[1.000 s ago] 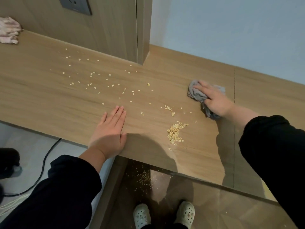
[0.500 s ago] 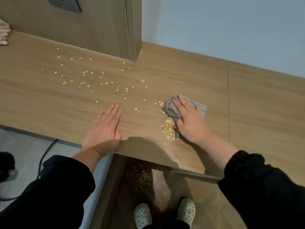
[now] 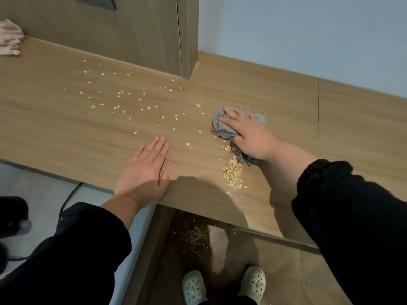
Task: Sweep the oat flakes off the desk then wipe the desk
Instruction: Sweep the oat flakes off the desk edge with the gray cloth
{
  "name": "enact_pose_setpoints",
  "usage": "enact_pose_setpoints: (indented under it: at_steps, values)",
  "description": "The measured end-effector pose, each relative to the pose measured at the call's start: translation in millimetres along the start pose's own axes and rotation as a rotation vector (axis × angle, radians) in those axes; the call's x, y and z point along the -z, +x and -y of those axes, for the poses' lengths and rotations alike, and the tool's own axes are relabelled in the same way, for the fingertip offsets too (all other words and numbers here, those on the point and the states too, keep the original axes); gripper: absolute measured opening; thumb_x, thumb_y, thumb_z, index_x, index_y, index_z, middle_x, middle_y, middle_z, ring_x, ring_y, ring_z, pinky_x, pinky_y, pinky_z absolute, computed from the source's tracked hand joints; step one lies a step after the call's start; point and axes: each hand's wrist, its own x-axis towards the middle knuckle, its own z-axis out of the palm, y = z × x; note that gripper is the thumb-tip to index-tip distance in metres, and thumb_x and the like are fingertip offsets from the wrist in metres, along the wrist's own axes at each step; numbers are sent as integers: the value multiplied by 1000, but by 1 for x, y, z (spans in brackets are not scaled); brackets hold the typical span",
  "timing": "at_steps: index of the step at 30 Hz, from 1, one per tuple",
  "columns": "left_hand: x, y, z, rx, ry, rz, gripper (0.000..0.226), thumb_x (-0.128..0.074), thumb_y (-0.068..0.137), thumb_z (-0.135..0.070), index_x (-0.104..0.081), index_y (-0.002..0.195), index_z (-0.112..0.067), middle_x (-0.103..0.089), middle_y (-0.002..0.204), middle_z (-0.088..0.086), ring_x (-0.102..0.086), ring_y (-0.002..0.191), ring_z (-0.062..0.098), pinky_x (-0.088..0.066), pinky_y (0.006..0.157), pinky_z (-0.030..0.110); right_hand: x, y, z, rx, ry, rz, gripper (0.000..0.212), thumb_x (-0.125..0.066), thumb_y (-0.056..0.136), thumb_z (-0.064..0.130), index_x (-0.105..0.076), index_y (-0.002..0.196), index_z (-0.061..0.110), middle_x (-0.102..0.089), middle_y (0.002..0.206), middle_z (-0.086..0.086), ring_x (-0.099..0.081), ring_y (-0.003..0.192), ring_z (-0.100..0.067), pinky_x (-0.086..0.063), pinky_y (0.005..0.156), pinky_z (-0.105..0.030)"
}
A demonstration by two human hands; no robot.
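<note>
— Where is the cloth?
— Under the right hand [image 3: 248,137], whose fingers lie flat and spread, pressing the bunched grey cloth [image 3: 222,128] onto the worktop [image 3: 55,133].
— And the oats?
— A pile of oat flakes [image 3: 233,175] lies just beside the cloth's near end. Loose flakes [image 3: 119,106] are scattered beyond the left hand [image 3: 145,175], which rests flat with its fingers straight.

My left hand [image 3: 144,172] flat on the desk [image 3: 55,133] at its front edge; oat pile [image 3: 233,175] to its right; just behind the pile, my right hand [image 3: 248,137] atop the cloth [image 3: 222,128].
</note>
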Motion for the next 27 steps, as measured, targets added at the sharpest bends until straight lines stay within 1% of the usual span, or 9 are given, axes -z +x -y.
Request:
enact_pose_setpoints:
  at_steps: [3, 8, 11, 14, 18, 21, 23, 25, 27]
  values:
    - [-1, 1, 0, 6, -1, 17, 70, -13, 89, -41, -15, 150, -6, -8, 158, 5, 0, 145, 13, -3, 118, 37, 14, -7, -19, -5, 35, 18, 66, -40, 93, 2, -25, 153, 27, -6, 163, 4, -1, 150, -15, 5, 121, -40]
    - [1, 1, -1, 12, -15, 20, 72, -10, 87, -42, -10, 151, -8, 1, 156, 1, 5, 145, 11, 2, 118, 35, 23, -23, -51, -209, 190, -154, 65, -40, 92, -3, -30, 152, 23, -11, 162, 1, -7, 150, -18, -1, 122, -38]
    - [0, 0, 0, 10, -28, 12, 71, -13, 88, -41, -15, 150, -7, -2, 156, 2, 1, 145, 12, -2, 118, 36, 20, -41, -72, -342, 129, -277, 62, -40, 93, 3, -30, 152, 21, -13, 162, -2, -10, 150, -21, -7, 122, -47]
    - [-2, 1, 2, -2, -28, 6, 70, -18, 89, -38, -24, 149, -4, -12, 157, 6, -6, 144, 14, -8, 118, 39, 7, -62, -69, -494, 93, -358, 61, -42, 93, 10, -28, 152, 19, -12, 163, -4, -9, 150, -22, -8, 122, -47]
    - [0, 1, 0, 17, -28, 26, 73, -15, 86, -39, -19, 151, -7, -11, 160, 5, 1, 143, 8, -1, 118, 35, -25, -69, -12, -453, 33, -373, 62, -41, 93, 12, -26, 153, 20, -11, 163, -4, -7, 150, -21, -3, 122, -43]
    - [1, 2, -1, 26, -26, 49, 77, -10, 83, -43, -12, 153, -10, -2, 160, 2, 9, 142, 6, 5, 118, 32, -41, -72, 22, -351, 32, -292, 61, -40, 96, 13, -22, 154, 21, -7, 163, -1, -2, 150, -19, 2, 120, -39]
    - [2, 1, 0, 26, -45, 44, 78, -10, 82, -44, -13, 153, -10, -3, 161, 2, 8, 143, 6, 6, 118, 31, -33, -79, 18, -319, 72, -231, 61, -39, 97, 11, -20, 154, 21, -5, 163, 0, 0, 150, -16, 4, 119, -35]
    - [3, 1, 0, 19, -61, 39, 78, -11, 83, -44, -15, 152, -9, -6, 161, 4, 4, 145, 9, 5, 118, 31, -25, -98, 3, -351, 113, -222, 62, -40, 96, 8, -22, 154, 20, -7, 163, 0, -2, 150, -15, 4, 119, -32]
    - [4, 1, 0, 11, -65, 41, 78, -11, 83, -44, -17, 152, -8, -8, 161, 6, 0, 147, 12, 4, 118, 32, -28, -126, -5, -465, 126, -300, 62, -43, 94, 7, -26, 153, 18, -11, 163, -1, -5, 150, -15, 2, 120, -33]
